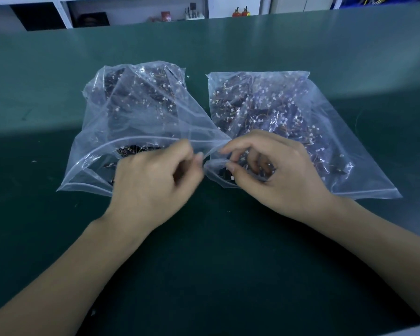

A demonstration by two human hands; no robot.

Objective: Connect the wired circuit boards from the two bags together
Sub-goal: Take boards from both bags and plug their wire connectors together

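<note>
Head view: two clear zip bags of dark, wired circuit boards are seen side by side on a green table (58,238), at centre frame. The left bag (131,112) lies with its mouth gaping toward the lower edge of the frame; the right bag (289,122) lies flatter, its zip strip running toward the lower right.

The left hand (153,183) is curled at the mouth of the left bag, fingertips drawn together at its right corner; whether film is actually pinched there cannot be told through the motion blur. The right hand (277,173) is bent over the near-left corner of the right bag, with thumb and forefinger closed on a fold of plastic and the other fingers loosely curled above it.

The film is judged thin, slippery and limp, best taken at the stiffer zip strip. The boards (260,110) inside are likely light but tangled, with fine wires and small white connectors that would be strained by tugging; each is better lifted by its edges, and the connector bodies gripped for mating.

Along the top of the frame, white shelving (66,15) is visible beyond the table.
</note>
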